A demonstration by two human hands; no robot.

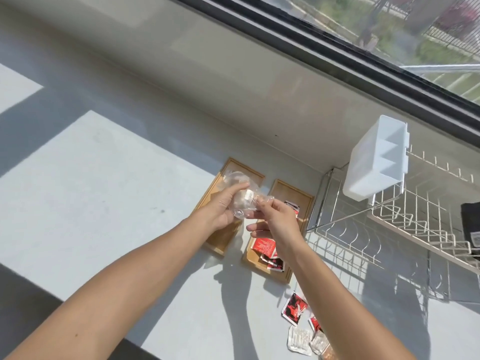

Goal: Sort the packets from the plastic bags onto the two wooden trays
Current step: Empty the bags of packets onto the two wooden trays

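Observation:
Both hands hold a clear plastic bag (240, 196) above the left wooden tray (220, 241). My left hand (224, 207) grips the bag from below, with a pale packet (245, 200) visible inside it. My right hand (275, 219) pinches the bag's right end between thumb and finger. The right wooden tray (284, 189) holds several red packets (265, 246). The left tray looks bare where it shows; my hands hide its middle. More red and silver packets (294, 309) lie loose on the counter by my right forearm.
A wire dish rack (389, 224) stands to the right of the trays, with a white plastic cutlery holder (376, 159) hung on it and a dark object (471, 224) at its far right. A window runs along the back wall. Grey counter (91, 190) spreads to the left.

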